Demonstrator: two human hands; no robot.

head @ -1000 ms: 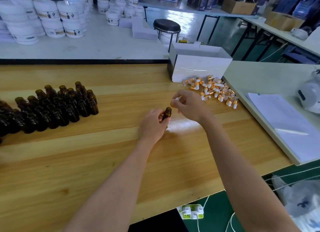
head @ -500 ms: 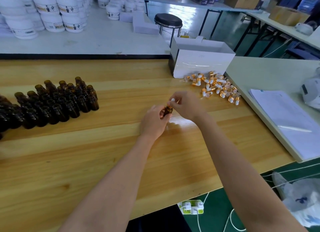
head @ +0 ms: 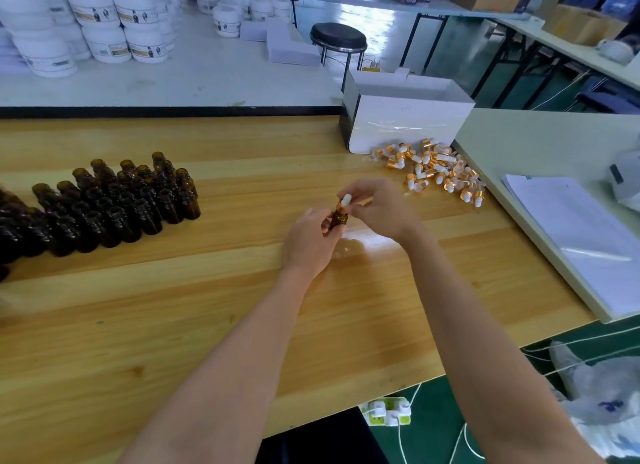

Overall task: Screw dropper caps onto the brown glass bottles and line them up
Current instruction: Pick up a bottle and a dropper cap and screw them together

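Dropper cap (head: 344,200) sits on a brown glass bottle (head: 338,220) held above the wooden table (head: 207,325).
Left hand (head: 311,242) grips the bottle; right hand (head: 379,209) pinches the cap. Uncapped bottles (head: 114,204) stand left, loose caps (head: 436,171) right.

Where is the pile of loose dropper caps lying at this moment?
In the head view, the pile of dropper caps lies on the wooden table, right of centre, just in front of the white box.

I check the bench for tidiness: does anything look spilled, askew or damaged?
Nothing looks damaged. Only the dropper caps lie in a loose heap beside the white box; the open brown bottles stand upright together.
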